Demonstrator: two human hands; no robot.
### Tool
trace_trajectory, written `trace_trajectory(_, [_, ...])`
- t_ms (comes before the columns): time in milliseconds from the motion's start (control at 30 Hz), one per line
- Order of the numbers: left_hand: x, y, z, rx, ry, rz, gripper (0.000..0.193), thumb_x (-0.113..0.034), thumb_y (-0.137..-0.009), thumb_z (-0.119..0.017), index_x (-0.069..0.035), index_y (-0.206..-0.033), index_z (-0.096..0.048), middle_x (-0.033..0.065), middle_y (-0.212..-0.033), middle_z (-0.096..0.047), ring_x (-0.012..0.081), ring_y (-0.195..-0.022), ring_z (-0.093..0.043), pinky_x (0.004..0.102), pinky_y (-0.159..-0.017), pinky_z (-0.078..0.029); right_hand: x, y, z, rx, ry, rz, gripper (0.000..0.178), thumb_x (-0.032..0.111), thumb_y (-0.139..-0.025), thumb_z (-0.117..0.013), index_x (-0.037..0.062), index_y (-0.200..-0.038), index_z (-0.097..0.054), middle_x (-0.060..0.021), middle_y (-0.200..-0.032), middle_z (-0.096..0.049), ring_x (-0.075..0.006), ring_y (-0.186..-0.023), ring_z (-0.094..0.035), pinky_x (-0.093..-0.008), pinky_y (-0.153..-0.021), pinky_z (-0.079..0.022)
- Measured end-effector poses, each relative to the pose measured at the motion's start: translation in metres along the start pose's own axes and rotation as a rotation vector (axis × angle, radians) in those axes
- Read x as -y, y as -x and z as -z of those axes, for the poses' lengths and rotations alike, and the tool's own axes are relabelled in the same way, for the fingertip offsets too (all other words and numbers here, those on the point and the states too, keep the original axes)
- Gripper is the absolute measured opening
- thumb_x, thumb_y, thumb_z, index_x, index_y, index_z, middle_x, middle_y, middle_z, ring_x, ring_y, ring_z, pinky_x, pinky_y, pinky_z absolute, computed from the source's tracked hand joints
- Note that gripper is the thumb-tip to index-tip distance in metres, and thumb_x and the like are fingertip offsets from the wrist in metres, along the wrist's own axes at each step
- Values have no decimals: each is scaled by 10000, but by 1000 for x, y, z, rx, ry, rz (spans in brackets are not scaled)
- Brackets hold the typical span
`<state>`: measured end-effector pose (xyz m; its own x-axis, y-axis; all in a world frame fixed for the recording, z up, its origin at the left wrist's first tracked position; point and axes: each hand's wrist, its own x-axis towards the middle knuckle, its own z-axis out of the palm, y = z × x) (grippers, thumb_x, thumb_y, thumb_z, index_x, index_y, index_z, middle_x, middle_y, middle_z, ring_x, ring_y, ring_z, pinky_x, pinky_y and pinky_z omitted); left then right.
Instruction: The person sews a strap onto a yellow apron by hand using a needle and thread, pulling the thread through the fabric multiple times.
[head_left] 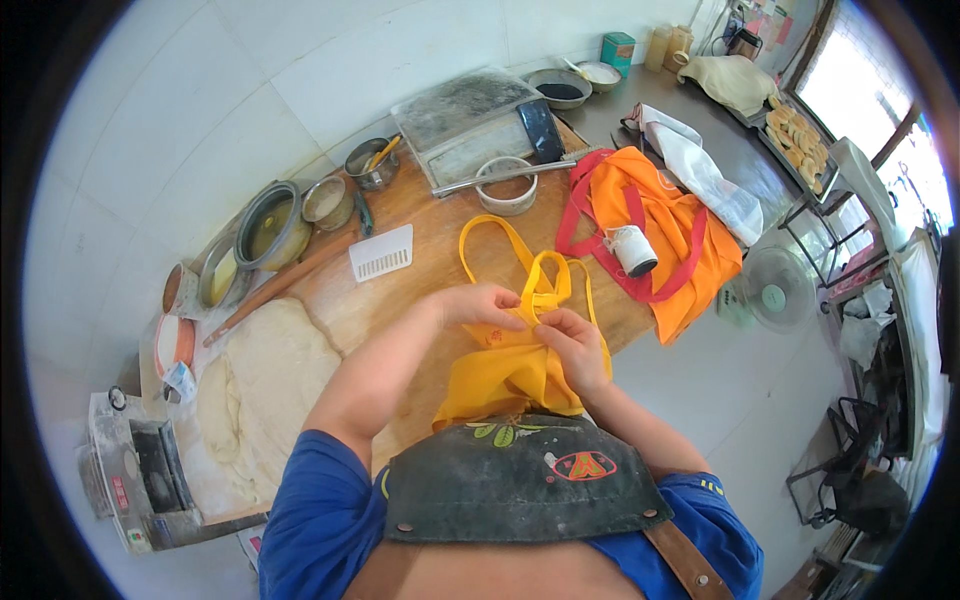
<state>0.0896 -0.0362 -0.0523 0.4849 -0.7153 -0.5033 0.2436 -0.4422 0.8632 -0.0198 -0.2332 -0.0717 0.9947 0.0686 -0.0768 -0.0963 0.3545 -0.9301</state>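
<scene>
Close in front of my body, both hands pinch a yellow cloth with straps (510, 375); whether it is a bag or an apron I cannot tell. My left hand (483, 305) has its thumb and fingers closed on the upper edge, beside the base of the straps. Just right of it, my right hand (570, 342) grips the same edge, fingers bent together. Between and above the hands, the straps form a twisted loop, and a longer loop lies to the left on the wooden worktop (420, 225). The lower part of the cloth hangs in folds against my dark apron (520, 490).
Right of my hands lie an orange cloth with red straps (640, 215) and a white spool (630, 250). Dough (270, 380), a rolling pin (280, 288), a white slotted scraper (382, 253) and several bowls are left. A phone (540, 130) rests behind; a fan (778, 290) stands right.
</scene>
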Motion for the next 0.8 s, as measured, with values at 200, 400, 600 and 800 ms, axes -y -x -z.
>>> trace_trajectory(200, [-31, 57, 7, -86, -17, -77, 328, -79, -783, -750, -2, -1093, -677, 25, -952, -692, 67, -832, -595, 229, -750, -468, 21, -8, -19, 173, 196, 83, 93, 60, -848, -665, -26, -879, -655, -6, -758, -639, -61, -691, -563, -217, -622, -454])
trace_trajectory(400, [-18, 94, -24, -198, 424, -178, 291, 4, -789, -695, -12, -1078, -670, 58, -1051, -682, 117, -939, -622, 262, -865, -480, 52, -1, -48, 195, 405, 189, 97, 65, -811, -698, -26, -832, -674, -33, -749, -668, -72, -690, -598, -233, -626, -486])
trace_trajectory(600, [17, 87, -54, -231, 693, -232, 297, 10, -825, -633, 0, -1122, -647, 83, -1120, -664, 166, -1029, -615, 294, -926, -469, 34, 12, -45, 186, 397, 221, 103, 58, -797, -711, -26, -847, -680, -56, -753, -681, -91, -676, -619, -243, -620, -499])
trace_trajectory(800, [22, 86, -65, -369, 502, -149, 310, -56, -849, -648, 20, -1150, -633, 76, -1082, -677, 159, -967, -636, 293, -875, -495, 32, 18, -32, 185, 532, 188, 125, 81, -811, -711, -34, -858, -692, -81, -766, -695, -115, -667, -636, -251, -623, -506])
